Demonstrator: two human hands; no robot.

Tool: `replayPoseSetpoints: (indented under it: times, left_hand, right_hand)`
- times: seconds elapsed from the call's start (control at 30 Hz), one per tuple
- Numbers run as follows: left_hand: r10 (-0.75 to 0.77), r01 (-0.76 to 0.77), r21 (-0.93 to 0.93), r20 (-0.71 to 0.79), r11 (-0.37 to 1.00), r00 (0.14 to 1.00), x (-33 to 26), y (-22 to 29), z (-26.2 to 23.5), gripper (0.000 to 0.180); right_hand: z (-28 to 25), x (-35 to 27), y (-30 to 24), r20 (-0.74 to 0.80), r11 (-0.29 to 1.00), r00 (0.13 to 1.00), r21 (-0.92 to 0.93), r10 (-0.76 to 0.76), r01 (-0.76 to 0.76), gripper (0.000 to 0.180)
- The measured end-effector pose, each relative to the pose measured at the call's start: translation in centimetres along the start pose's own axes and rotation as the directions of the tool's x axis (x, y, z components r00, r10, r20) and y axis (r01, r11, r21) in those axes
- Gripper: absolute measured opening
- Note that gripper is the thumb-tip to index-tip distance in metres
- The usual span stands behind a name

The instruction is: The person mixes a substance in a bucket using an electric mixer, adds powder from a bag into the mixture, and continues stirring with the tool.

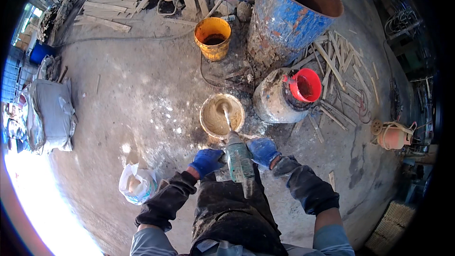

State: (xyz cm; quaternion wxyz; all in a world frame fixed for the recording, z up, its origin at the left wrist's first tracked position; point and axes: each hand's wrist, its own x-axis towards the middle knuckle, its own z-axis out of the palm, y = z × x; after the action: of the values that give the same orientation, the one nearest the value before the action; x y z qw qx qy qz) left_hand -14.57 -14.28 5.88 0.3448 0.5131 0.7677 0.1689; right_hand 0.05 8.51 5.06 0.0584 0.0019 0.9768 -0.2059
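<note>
Between my hands is a worn green power mixer (pixel 239 157), its body pointing away from me. My left hand (pixel 207 162), in a blue glove, is closed round the handle on its left side. On the other side my right hand (pixel 263 152), gloved alike, grips the right handle. From the mixer a pale shaft (pixel 227 116) runs down into a bucket (pixel 204 125) of beige, paste-like mix (pixel 215 112). The shaft's lower end is sunk in the mix and hidden. A ring-shaped hollow surrounds it.
Beyond the bucket stand a yellow bucket (pixel 214 52) with dark residue and a big blue drum (pixel 289 23). At right, a red pail (pixel 308 85) rests on a crusted container (pixel 275 99). An open white bag (pixel 136 185) sits at left. Wooden strips (pixel 332 61) litter the floor.
</note>
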Motion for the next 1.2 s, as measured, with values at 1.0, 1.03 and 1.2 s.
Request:
replayPoseSetpoints:
  times: [1.0, 1.03, 1.2]
  left_hand:
    - [-0.116, 0.124, -0.041, 0.161, 0.991, 0.980, -5.9, 1.2, 4.3, 0.036]
    - [-0.130, 0.138, -0.040, 0.168, 0.990, 0.977, -5.9, 1.3, 4.2, 0.035]
    - [-0.141, 0.143, 0.001, 0.189, 0.990, 0.972, -5.6, 1.0, 4.3, 0.031]
  right_hand:
    - [6.3, -5.6, -4.6, -0.018, 0.995, 0.999, -0.090, 0.043, -0.044, 0.007]
    - [6.4, -5.6, -4.8, -0.003, 0.996, 0.998, -0.075, 0.057, -0.057, 0.007]
    - [6.3, -5.9, -5.0, -0.030, 0.998, 0.998, 0.016, 0.060, -0.059, 0.006]
